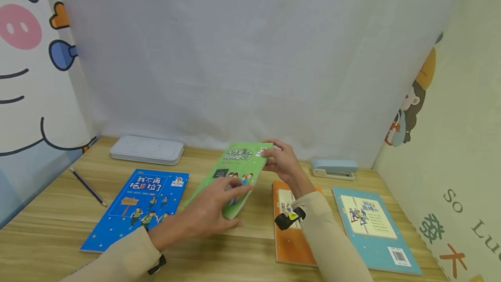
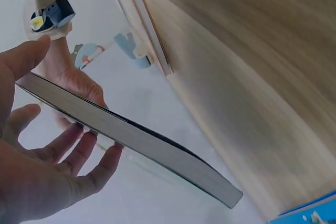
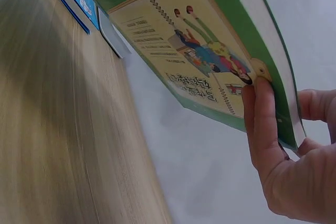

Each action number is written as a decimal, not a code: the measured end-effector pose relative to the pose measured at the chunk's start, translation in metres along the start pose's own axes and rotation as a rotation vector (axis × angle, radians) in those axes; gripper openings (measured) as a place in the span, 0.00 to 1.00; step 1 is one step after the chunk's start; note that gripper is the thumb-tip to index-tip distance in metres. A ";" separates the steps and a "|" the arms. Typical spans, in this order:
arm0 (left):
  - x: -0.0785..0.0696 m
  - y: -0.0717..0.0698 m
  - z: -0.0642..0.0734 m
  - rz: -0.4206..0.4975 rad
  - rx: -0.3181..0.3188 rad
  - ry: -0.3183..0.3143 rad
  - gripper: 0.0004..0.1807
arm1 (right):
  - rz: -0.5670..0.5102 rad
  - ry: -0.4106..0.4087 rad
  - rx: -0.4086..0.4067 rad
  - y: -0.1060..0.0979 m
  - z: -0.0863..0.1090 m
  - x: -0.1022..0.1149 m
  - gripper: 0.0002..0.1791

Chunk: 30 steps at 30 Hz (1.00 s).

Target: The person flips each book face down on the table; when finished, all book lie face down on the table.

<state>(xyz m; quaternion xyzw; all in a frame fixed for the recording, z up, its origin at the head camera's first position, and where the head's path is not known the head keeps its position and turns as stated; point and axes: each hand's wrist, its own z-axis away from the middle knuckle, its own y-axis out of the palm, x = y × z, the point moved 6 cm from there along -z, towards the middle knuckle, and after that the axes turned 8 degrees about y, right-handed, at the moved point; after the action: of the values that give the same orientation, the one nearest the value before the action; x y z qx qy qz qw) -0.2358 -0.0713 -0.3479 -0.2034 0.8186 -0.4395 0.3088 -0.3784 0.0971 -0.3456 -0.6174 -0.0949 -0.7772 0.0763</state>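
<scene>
A green book point(image 1: 238, 169) is raised at a tilt above the table, front cover up in the head view. My right hand point(image 1: 282, 162) pinches its upper right corner, thumb on the front cover. In the right wrist view the fingers point(image 3: 265, 114) press against the back cover point(image 3: 199, 51). Over the lower part of the book is my left hand point(image 1: 211, 203), fingers extended across the cover. The left wrist view shows these fingertips point(image 2: 113, 153) at the cover beside the page edge point(image 2: 136, 135), with the thumb point(image 2: 29, 56) apart on the other side.
A blue book point(image 1: 145, 199) lies at left, beside a pencil point(image 1: 88, 186). Behind it sits a pale case point(image 1: 146, 149). At right are an orange book point(image 1: 289, 245), partly under my right forearm, a teal book point(image 1: 372, 238) and a stapler point(image 1: 334, 169). Curtains enclose the table point(image 1: 235, 256).
</scene>
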 end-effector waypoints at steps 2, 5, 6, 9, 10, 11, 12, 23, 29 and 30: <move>0.000 -0.003 0.000 0.002 -0.011 -0.008 0.44 | -0.006 0.000 -0.003 0.000 0.000 0.000 0.24; 0.002 -0.008 0.001 0.000 -0.039 -0.019 0.43 | -0.010 0.001 -0.016 0.000 0.000 0.000 0.23; 0.003 -0.009 0.001 0.001 -0.049 -0.022 0.42 | -0.010 0.001 -0.020 0.000 0.000 0.000 0.23; 0.004 -0.012 0.002 0.013 -0.074 -0.016 0.40 | -0.013 0.000 -0.038 -0.001 0.001 0.001 0.22; 0.005 -0.012 0.002 0.026 -0.078 -0.012 0.39 | -0.015 -0.001 -0.042 -0.001 0.001 0.001 0.22; 0.005 -0.012 0.002 0.039 -0.080 -0.009 0.38 | -0.017 -0.003 -0.044 -0.001 0.001 0.001 0.22; 0.006 -0.013 0.002 0.053 -0.081 -0.004 0.37 | -0.015 -0.004 -0.046 -0.002 0.001 0.002 0.22; 0.009 -0.013 0.001 0.134 -0.108 -0.028 0.27 | 0.020 -0.023 -0.046 -0.001 0.003 0.004 0.21; 0.010 -0.017 0.001 0.139 -0.207 -0.004 0.26 | 0.037 -0.024 -0.042 -0.001 0.003 0.004 0.21; 0.010 -0.018 0.002 0.138 -0.223 0.003 0.26 | 0.042 -0.019 -0.040 -0.001 0.003 0.004 0.21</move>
<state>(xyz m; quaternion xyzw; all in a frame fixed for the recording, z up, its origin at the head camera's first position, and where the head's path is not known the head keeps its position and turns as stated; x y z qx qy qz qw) -0.2409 -0.0878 -0.3370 -0.1791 0.8749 -0.3237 0.3126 -0.3767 0.0984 -0.3409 -0.6279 -0.0670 -0.7713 0.0791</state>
